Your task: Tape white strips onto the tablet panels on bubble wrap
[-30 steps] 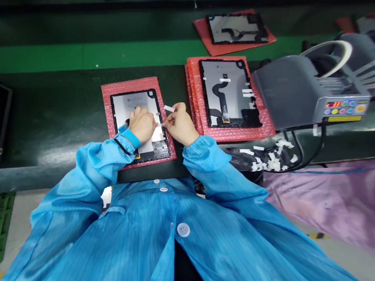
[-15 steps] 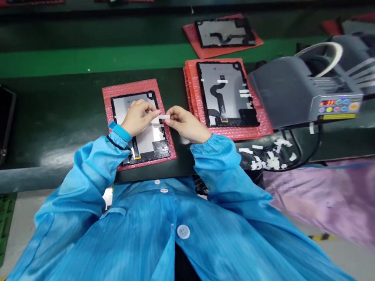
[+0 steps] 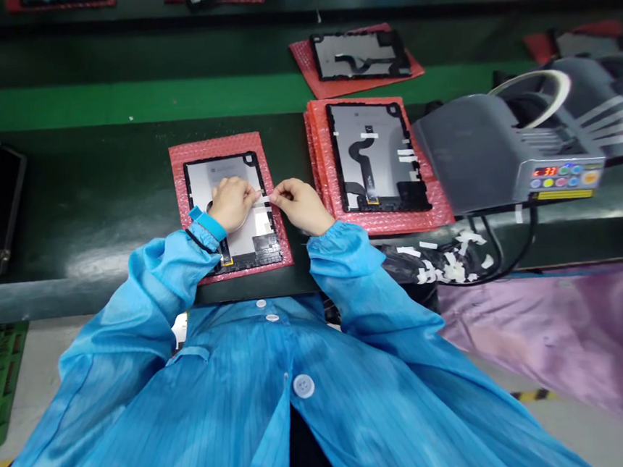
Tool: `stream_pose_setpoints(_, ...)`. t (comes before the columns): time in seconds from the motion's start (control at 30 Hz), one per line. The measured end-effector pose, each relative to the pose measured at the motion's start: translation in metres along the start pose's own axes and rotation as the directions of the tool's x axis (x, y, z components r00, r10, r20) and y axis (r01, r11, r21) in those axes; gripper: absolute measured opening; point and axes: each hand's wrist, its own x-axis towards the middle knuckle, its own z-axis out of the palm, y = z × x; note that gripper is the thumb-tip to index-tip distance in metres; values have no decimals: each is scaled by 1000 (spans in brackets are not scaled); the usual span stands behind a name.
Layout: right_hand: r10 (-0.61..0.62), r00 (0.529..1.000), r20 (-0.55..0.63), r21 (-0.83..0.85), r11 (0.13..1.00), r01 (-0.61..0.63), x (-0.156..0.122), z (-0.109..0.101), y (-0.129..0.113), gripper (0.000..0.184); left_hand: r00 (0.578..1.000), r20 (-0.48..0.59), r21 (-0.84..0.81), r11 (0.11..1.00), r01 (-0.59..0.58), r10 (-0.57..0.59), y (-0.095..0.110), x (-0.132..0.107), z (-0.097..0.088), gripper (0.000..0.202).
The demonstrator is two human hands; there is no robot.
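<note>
A tablet screen panel point(image 3: 244, 239), silver-backed with a black frame, lies on a pink bubble-wrap sheet point(image 3: 182, 190) in front of me. Over the panel's right edge, a short white tape strip point(image 3: 263, 200) stretches between my two hands. My left hand point(image 3: 234, 202) rests above the panel, thumb and forefinger pinched at the strip's left end. From the right, my right hand point(image 3: 302, 204) pinches the other end. Part of the panel's dark flex cable point(image 3: 226, 252) is hidden under my left hand.
Right of me a second panel point(image 3: 378, 158) tops a stack of bubble-wrap sheets point(image 3: 326, 181). Another panel point(image 3: 360, 55) lies behind it. A grey machine point(image 3: 479, 150) with a lit display stands further right. Tape scraps point(image 3: 453, 268) litter the front edge. A person's pink sleeve point(image 3: 542, 322) is beside me.
Both hands have moved slightly, the right one leftward, bringing the tape strip from beside the panel's edge down onto or just over it. The left wrist has shifted a little to the right.
</note>
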Motion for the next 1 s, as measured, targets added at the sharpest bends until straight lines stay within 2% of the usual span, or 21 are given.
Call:
stream_pose_setpoints(0.1, -30, 997, -66, -117, 993, 22, 5, 6, 3, 19, 998, -32, 76, 996, 52, -50, 6, -4, 2, 23)
stream_pose_setpoints(0.3, 27, 999, -40, -265, 964, -37, 5, 10, -4, 22, 998, 3, 155, 986, 66, -67, 12, -7, 2, 22)
stream_pose_setpoints(0.43, 6, 999, -36, -336, 942, -18, 6, 12, -6, 20, 998, 7, 198, 979, 57, -59, 13, -7, 3, 23)
stream_pose_setpoints(0.63, 50, 996, -67, -463, 883, -75, 1, 2, -6, 9, 999, -17, 220, 975, 31, -28, 12, -9, 3, 20)
stream_pose_setpoints(0.67, 24, 996, -87, -475, 878, -63, -5, 1, -7, 11, 999, -30, 207, 978, 26, -20, 11, -10, 2, 19)
stream_pose_setpoints(0.73, -66, 994, -92, -500, 866, 11, -21, 2, -8, 28, 999, -53, 177, 984, 2, 8, 10, -12, 0, 18)
stream_pose_setpoints(0.8, -133, 991, -27, -535, 839, 98, -39, 8, -10, 46, 998, -42, 167, 985, -37, 45, 10, -14, 0, 15)
stream_pose_setpoints(0.9, -104, 992, 78, -605, 786, 130, -57, 18, -13, 56, 998, -3, 184, 981, -67, 69, 12, -12, 4, 12)
stream_pose_setpoints(1.0, -70, 991, 118, -630, 766, 129, -52, 16, -14, 55, 998, 4, 193, 980, -56, 56, 11, -12, 2, 13)
